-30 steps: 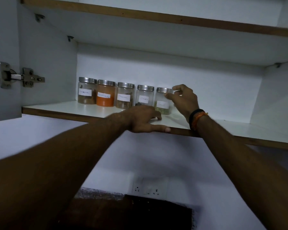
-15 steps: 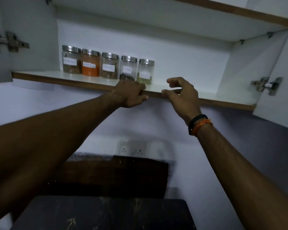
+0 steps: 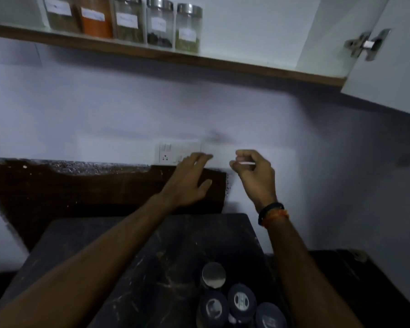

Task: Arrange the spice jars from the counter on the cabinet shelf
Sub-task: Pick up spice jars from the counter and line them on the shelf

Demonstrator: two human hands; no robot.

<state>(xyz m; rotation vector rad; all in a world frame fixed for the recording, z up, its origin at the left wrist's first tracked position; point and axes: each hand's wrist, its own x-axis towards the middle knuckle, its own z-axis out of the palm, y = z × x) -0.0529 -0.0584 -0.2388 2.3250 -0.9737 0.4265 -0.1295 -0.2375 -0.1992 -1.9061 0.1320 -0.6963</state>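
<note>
Several labelled glass spice jars with metal lids stand in a row on the cabinet shelf (image 3: 246,67) at the top left; the rightmost jar (image 3: 187,29) holds green spice and an orange one (image 3: 96,18) is second from the left. Several more jars sit on the dark counter (image 3: 128,256) at the bottom, one with a shiny metal lid (image 3: 213,274) and others with dark lids (image 3: 242,301). My left hand (image 3: 189,178) hangs in mid-air with fingers stretched out, holding nothing. My right hand (image 3: 253,174) hovers beside it, fingers loosely curled and empty, well above the counter jars.
The open cabinet door (image 3: 393,67) with its hinge (image 3: 365,45) juts out at the upper right. A wall socket plate (image 3: 173,153) sits behind my hands. A dark backsplash panel (image 3: 81,185) runs along the wall on the left.
Both hands have left the shelf edge and dropped to mid-air in front of the wall. The view has tilted down, bringing the counter jars into sight.
</note>
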